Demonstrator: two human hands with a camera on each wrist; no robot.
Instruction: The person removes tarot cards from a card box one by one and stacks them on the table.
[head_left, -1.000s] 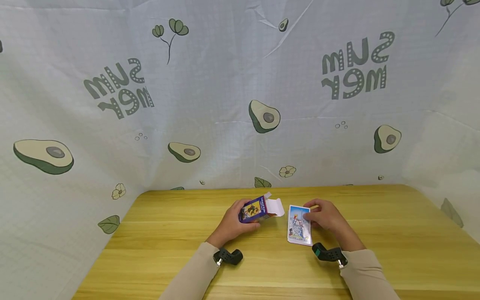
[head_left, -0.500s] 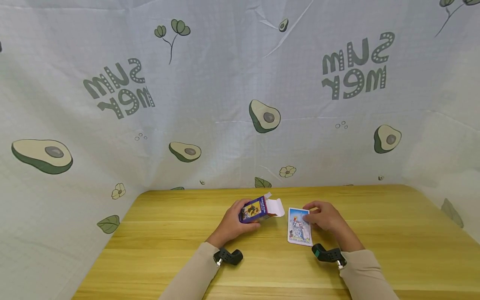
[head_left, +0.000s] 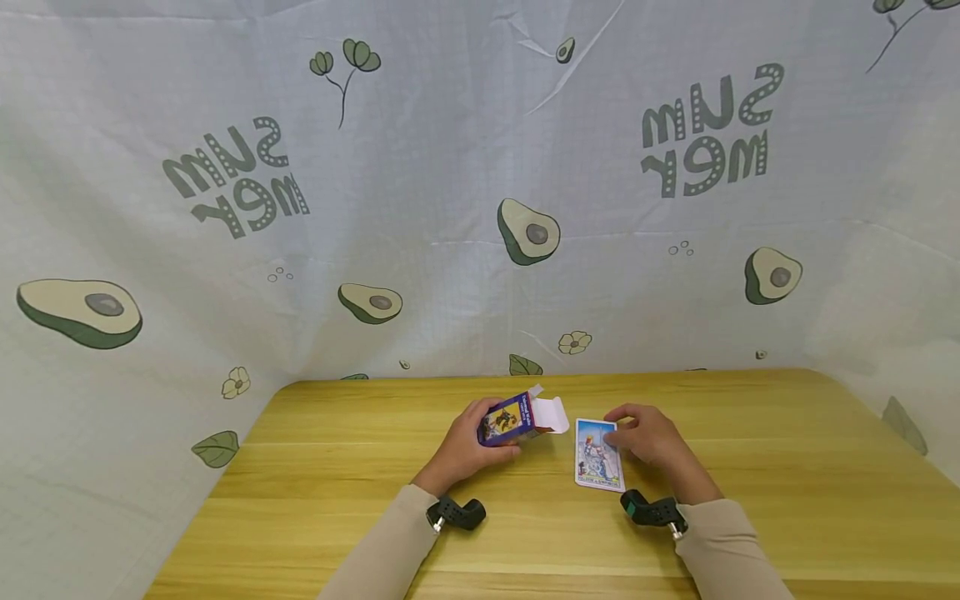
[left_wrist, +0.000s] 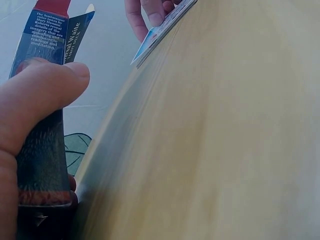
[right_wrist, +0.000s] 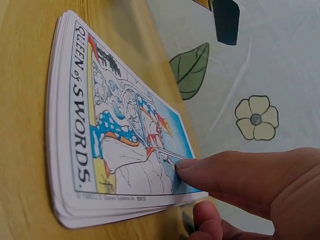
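Note:
My left hand (head_left: 465,446) grips a purple tarot card box (head_left: 504,421), its open end and white flap (head_left: 551,414) pointing right towards the cards. In the left wrist view the thumb (left_wrist: 55,82) lies along the narrow printed side of the box. My right hand (head_left: 654,437) pinches a stack of tarot cards (head_left: 597,458) at its far right edge, thumb on the face and fingers at the edge and below. The top card reads "Queen of Swords" (right_wrist: 125,145). The stack's near end is low over the table; whether it touches cannot be told.
A wooden table (head_left: 337,500) lies beneath both hands. Behind it hangs a pale cloth (head_left: 450,167) printed with avocados, leaves and lettering. Each wrist wears a black camera mount, such as the right one (head_left: 651,508).
The far end of the card stack has come down slightly, and my right hand has shifted a little to the left. My left hand and the box stay in place.

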